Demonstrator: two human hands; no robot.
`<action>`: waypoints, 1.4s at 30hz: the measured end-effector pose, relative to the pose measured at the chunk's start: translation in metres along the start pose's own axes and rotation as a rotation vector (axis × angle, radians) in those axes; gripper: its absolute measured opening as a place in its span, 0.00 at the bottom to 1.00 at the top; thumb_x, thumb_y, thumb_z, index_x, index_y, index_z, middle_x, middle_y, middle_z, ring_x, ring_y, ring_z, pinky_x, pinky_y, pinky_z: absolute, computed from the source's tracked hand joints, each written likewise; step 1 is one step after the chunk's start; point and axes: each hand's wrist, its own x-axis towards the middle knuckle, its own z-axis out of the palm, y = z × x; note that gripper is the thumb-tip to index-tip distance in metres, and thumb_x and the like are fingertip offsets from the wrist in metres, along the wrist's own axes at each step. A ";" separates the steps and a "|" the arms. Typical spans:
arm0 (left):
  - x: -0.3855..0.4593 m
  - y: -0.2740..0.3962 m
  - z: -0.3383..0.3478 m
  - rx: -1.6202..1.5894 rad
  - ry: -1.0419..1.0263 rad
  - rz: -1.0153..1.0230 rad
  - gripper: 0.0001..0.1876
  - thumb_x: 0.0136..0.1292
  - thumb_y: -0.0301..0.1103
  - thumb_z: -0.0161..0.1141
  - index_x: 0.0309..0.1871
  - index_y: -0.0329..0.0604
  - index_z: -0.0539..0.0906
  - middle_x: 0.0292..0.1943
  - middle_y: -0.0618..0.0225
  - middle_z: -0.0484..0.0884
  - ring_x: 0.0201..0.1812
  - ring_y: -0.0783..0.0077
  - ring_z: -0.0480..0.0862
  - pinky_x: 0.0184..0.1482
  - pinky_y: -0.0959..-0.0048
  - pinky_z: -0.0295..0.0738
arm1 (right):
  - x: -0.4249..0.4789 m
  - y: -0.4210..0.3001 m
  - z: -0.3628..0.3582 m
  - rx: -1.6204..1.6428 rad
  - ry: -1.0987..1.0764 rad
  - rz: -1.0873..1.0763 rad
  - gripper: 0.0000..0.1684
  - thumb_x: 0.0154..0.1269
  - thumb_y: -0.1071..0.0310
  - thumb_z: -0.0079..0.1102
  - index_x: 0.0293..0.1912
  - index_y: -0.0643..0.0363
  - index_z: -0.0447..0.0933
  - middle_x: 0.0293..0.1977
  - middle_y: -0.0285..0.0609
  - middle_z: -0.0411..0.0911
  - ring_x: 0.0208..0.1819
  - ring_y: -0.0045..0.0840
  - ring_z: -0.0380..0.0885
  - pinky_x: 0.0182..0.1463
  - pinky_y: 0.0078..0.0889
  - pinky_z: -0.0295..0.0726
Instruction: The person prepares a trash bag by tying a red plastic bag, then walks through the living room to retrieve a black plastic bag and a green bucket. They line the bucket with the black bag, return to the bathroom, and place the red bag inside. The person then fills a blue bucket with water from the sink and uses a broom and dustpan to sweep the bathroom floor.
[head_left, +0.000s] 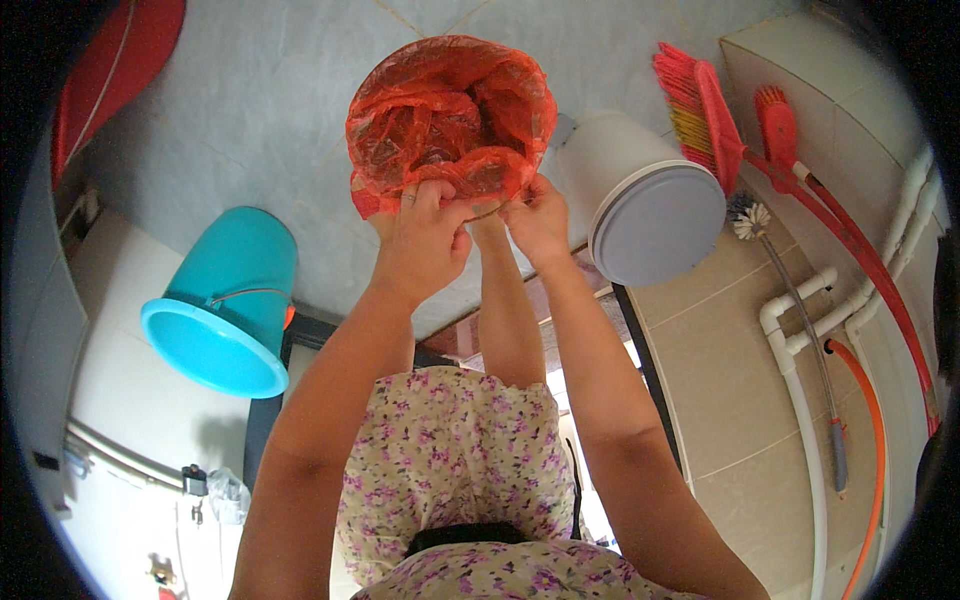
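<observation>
A thin red plastic bag (420, 124) lines a round bin or basket, its edge folded out over the rim. The container's own wall is hidden behind the bag. Inside, the film lies creased and bunched. My left hand (431, 232) grips the bag at the near side of the rim, fingers curled over the edge. Just to its right, my right hand (541, 221) pinches the bag's edge between thumb and fingers. A loose corner of red film sticks out below the rim, left of my left hand.
A turquoise bucket (247, 255) with a wire handle bears a light blue basin (214, 349) at left. To the right are a white bucket (622, 150) with a grey lid (660, 221), a red broom (716, 124), a smaller red brush (777, 124), a toilet brush (750, 221) and white pipes (784, 330).
</observation>
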 end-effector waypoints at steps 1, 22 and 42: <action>0.003 0.000 -0.002 -0.025 -0.008 -0.006 0.13 0.40 0.25 0.57 0.33 0.47 0.77 0.42 0.59 0.68 0.44 0.53 0.67 0.45 0.59 0.64 | -0.001 0.005 0.004 -0.063 -0.022 -0.131 0.11 0.57 0.68 0.52 0.37 0.64 0.71 0.29 0.41 0.75 0.29 0.25 0.75 0.32 0.26 0.75; 0.012 0.016 -0.030 0.042 0.146 0.091 0.05 0.47 0.33 0.61 0.29 0.48 0.79 0.26 0.70 0.77 0.33 0.65 0.74 0.43 0.66 0.62 | -0.011 -0.006 0.027 0.070 0.064 -0.406 0.11 0.50 0.78 0.52 0.37 0.61 0.68 0.29 0.42 0.72 0.31 0.30 0.76 0.35 0.31 0.75; 0.028 0.008 -0.050 -0.222 0.236 -0.024 0.05 0.50 0.28 0.60 0.32 0.41 0.81 0.25 0.63 0.77 0.30 0.65 0.75 0.33 0.72 0.69 | 0.012 -0.018 0.004 -1.466 -0.253 -0.360 0.15 0.45 0.57 0.58 0.31 0.56 0.74 0.30 0.45 0.76 0.33 0.39 0.77 0.34 0.39 0.75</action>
